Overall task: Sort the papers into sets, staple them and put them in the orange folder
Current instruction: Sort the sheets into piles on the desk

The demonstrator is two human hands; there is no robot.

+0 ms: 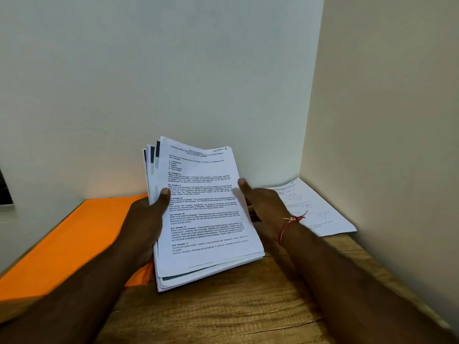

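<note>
Gripping the left edge of a stack of papers (206, 219), the left hand (146, 219) has its thumb on top. The right hand (263, 207) pinches the right edge, fingers hidden beneath. The stack is raised and tilted above the middle of the wooden table (223, 306). Its sheets are fanned unevenly, so loosening either hold could spill them. An orange folder (62, 244) lies along the table's left edge, and loose sheets (318, 207) sit in the far right corner. No stapler shows.

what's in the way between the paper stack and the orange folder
Nothing visible. The left hand and right hand hold the paper stack right beside the orange folder, the left hand over its right edge. The folder looks closed.
</note>
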